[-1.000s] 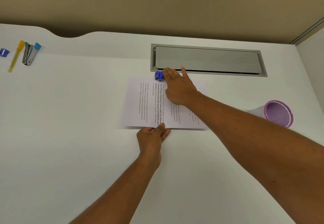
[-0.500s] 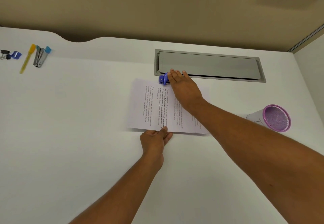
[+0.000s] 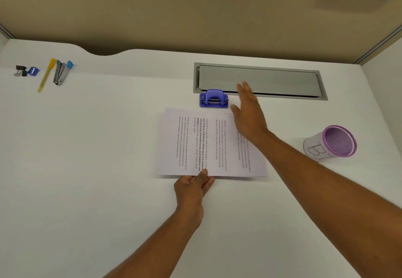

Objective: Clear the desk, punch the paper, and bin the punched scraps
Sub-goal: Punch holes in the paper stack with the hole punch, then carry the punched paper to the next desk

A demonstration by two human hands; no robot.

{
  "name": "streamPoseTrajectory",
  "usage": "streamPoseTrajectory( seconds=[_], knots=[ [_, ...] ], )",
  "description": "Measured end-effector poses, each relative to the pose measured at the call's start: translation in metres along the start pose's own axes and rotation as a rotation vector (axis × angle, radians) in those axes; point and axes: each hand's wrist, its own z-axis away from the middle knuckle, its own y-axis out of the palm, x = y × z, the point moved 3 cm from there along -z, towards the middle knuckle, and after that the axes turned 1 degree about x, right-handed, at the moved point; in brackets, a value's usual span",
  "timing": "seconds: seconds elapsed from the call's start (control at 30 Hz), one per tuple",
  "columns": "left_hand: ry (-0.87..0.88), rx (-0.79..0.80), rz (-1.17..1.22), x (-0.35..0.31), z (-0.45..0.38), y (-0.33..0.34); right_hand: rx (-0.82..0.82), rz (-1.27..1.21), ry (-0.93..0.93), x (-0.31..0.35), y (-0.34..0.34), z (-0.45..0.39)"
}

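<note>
A printed sheet of paper [image 3: 195, 143] lies flat in the middle of the white desk [image 3: 97, 158]. My left hand [image 3: 192, 187] pinches its near edge, thumb on top. A blue hole punch [image 3: 214, 99] stands just beyond the paper's far edge, apart from it. My right hand [image 3: 248, 112] hovers to the right of the punch with fingers spread, holding nothing, its forearm crossing the paper's right side. A purple mesh cup [image 3: 332, 144] with a white label, the bin, stands at the right.
A grey cable hatch [image 3: 272, 77] is set into the desk behind the punch. At the far left lie binder clips [image 3: 20, 70], a small blue item [image 3: 33, 71], a yellow pen [image 3: 45, 75] and a stapler [image 3: 62, 72]. A beige partition rises behind the desk.
My right hand has lifted off the hole punch and moved right, leaving it fully visible. The paper now lies clear of the punch. My left hand stays at the near edge.
</note>
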Motion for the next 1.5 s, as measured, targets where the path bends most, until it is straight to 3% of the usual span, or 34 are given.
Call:
streamPoseTrajectory(
  seconds=[0.1, 0.27, 0.33, 0.43, 0.63, 0.8, 0.9, 1.17, 1.4, 1.5],
  knots=[
    [0.014, 0.031, 0.004, 0.003, 0.013, -0.013, -0.069, -0.170, 0.222, -0.027, -0.021, 0.049],
    [0.032, 0.071, -0.001, 0.009, 0.040, -0.034, 0.062, -0.673, 0.628, -0.055, -0.034, 0.134],
    [0.039, 0.094, 0.000, 0.014, 0.051, -0.043, 0.196, -0.941, 0.647, -0.060, -0.032, 0.155],
    [0.041, 0.130, 0.011, 0.022, 0.064, -0.054, 0.365, -1.134, 0.561, -0.059, -0.029, 0.178],
    [0.096, 0.287, -0.086, 0.020, 0.082, -0.078, 0.319, -1.165, 0.498, -0.055, -0.023, 0.200],
    [0.079, 0.286, -0.018, -0.034, 0.069, -0.106, 0.312, -1.180, 0.449, -0.053, -0.026, 0.210],
    [0.222, 0.362, -0.272, -0.085, 0.062, -0.110, 0.323, -1.182, 0.411, -0.050, -0.031, 0.212],
    [0.447, 0.334, -0.587, -0.144, 0.052, -0.098, 0.267, -1.141, 0.322, -0.031, -0.048, 0.211],
    [0.732, 0.160, -0.910, -0.154, 0.055, -0.093, 0.117, -0.979, 0.257, -0.024, -0.063, 0.203],
    [0.820, 0.123, -0.939, -0.159, 0.060, -0.091, 0.056, -0.927, 0.231, -0.018, -0.068, 0.202]
  ],
)
